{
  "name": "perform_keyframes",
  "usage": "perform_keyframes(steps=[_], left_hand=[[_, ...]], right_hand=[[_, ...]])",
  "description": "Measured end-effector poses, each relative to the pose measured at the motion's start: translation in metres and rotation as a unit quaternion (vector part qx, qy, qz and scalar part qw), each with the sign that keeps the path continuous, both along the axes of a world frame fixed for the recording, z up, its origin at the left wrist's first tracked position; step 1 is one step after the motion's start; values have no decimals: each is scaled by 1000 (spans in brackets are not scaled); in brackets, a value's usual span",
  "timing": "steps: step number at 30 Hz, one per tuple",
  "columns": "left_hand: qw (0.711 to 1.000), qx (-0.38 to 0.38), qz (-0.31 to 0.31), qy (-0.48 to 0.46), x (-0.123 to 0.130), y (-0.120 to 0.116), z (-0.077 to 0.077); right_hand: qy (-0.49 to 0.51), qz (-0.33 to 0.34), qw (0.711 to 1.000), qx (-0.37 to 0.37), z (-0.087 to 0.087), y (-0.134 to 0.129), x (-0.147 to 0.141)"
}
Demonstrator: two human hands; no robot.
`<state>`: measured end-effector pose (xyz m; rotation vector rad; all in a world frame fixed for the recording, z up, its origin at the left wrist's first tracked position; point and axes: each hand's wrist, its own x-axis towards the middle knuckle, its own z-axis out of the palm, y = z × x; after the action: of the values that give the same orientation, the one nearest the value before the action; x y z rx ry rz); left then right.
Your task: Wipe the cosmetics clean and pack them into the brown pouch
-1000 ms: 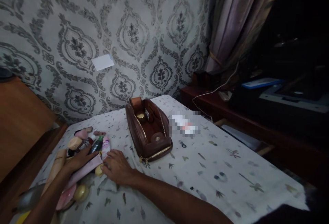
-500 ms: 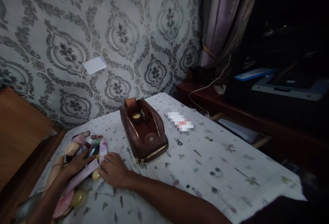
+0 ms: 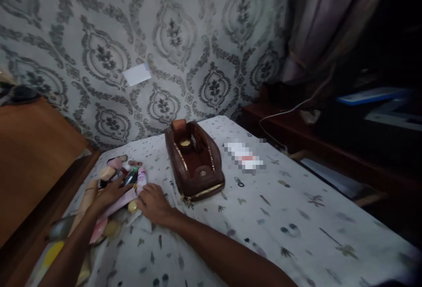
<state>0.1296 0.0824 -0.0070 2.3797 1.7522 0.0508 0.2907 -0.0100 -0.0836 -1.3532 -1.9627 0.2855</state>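
several toiletries (image 3: 120, 203) are lying left of the bag (image 3: 198, 187). left hand (image 3: 111, 192) and right hand (image 3: 154, 203) are resting there, slightly apart; whether they're gripping, i cannot tell.

Bag (image 3: 199, 186) on the cloth (image 3: 313, 234), pile of things (image 3: 123, 201) to its left
Left hand (image 3: 111, 194) is on the pile, right hand (image 3: 154, 205) at its right edge. The wall (image 3: 204, 36) is far behind.

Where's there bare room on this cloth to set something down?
Widest patch of patterned cloth: between the brown bag, the pixelated white item, the right forearm and the cloth's right edge. A narrower strip runs between the bag and the pile of bottles and tubes. That pile crowds the left side, around the left hand.
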Motion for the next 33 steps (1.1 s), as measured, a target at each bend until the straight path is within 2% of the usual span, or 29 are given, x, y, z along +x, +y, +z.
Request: perform_keyframes(steps=[8, 13, 15, 18, 22, 25, 28, 33], left_hand=[[999, -3, 25, 20, -12, 7, -13], [999, 21, 24, 1, -16, 7, -18], [999, 41, 22, -15, -20, 8, -14], [995, 83, 46, -30, -37, 18, -1], [985, 124, 115, -25, -69, 43, 21], [981, 127, 144, -16, -86, 62, 27], [983, 111, 148, -8, -88, 76, 20], [988, 60, 142, 0, -78, 93, 5]], right_hand=[[32, 24, 999, 3, -12, 6, -2], [36, 27, 999, 12, -17, 8, -3], [36, 27, 999, 16, -20, 9, -3], [39, 30, 998, 37, -25, 11, -2], [40, 25, 997, 63, -31, 13, -2], [42, 26, 996, 68, -34, 14, -1], [42, 28, 996, 70, -36, 15, -1], [39, 23, 996, 72, -37, 15, 0]])
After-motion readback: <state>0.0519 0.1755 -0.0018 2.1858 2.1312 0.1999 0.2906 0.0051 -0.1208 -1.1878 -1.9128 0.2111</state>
